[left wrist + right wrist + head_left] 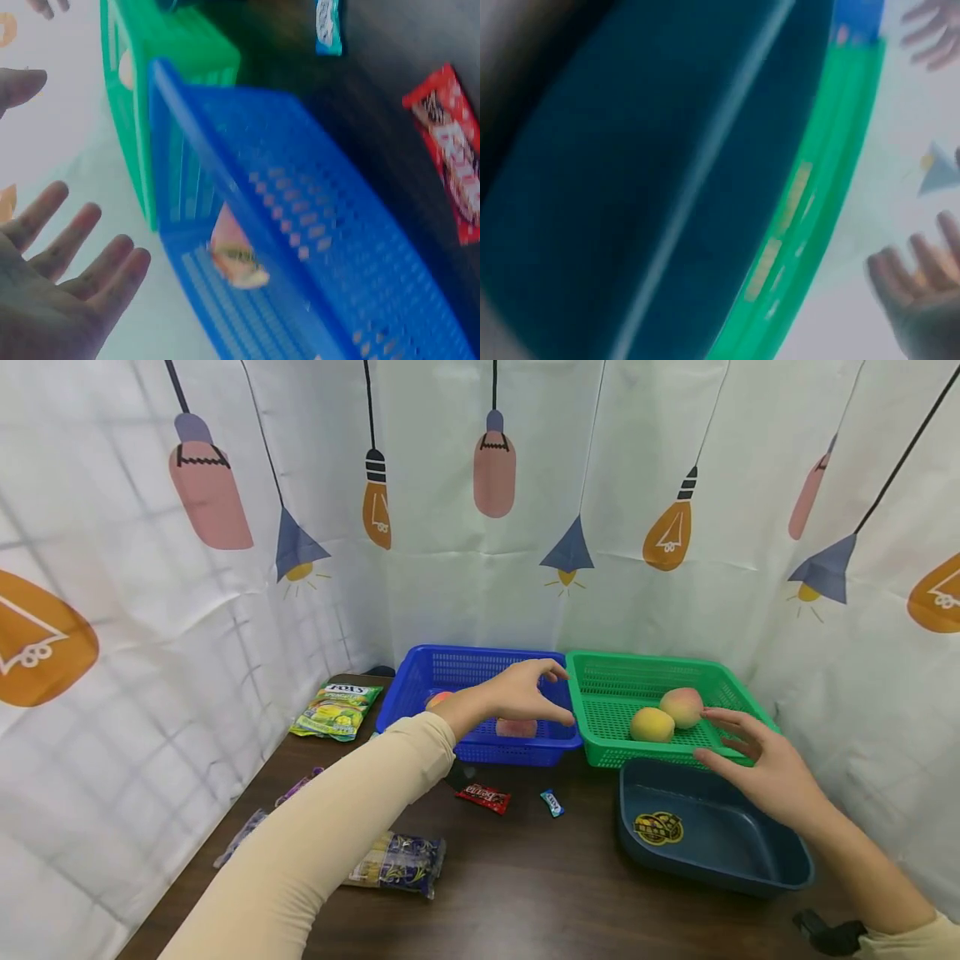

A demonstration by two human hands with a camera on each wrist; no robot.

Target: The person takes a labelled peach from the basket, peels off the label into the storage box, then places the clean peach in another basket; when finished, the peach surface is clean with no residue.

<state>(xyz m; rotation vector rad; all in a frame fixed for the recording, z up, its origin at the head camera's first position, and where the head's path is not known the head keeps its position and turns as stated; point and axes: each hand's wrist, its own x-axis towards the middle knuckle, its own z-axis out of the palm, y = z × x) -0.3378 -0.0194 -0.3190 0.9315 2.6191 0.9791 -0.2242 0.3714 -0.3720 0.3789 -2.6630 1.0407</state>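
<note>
My left hand [525,692] hovers over the blue basket [420,672], thumb and fingers spread apart with nothing between them. Below it in that basket lies a peach [516,727], and a reddish fruit [438,698] shows partly behind the wrist. In the left wrist view the peach [234,251] is seen through the basket's side. My right hand [772,772] is held above the dark blue bin [705,835], near the green basket [600,664], its fingers loosely bent and holding nothing. A yellow peach [652,725] and a pink peach [682,707] sit inside the green basket.
On the dark table lie a red candy packet [483,797], a small blue-white wrapped candy [552,802] and a blue-gold packet [401,862]. A green candy bag [337,710] rests at the left edge. My left sleeve hides part of a purple package [298,785]. A printed curtain [465,585] encloses the table.
</note>
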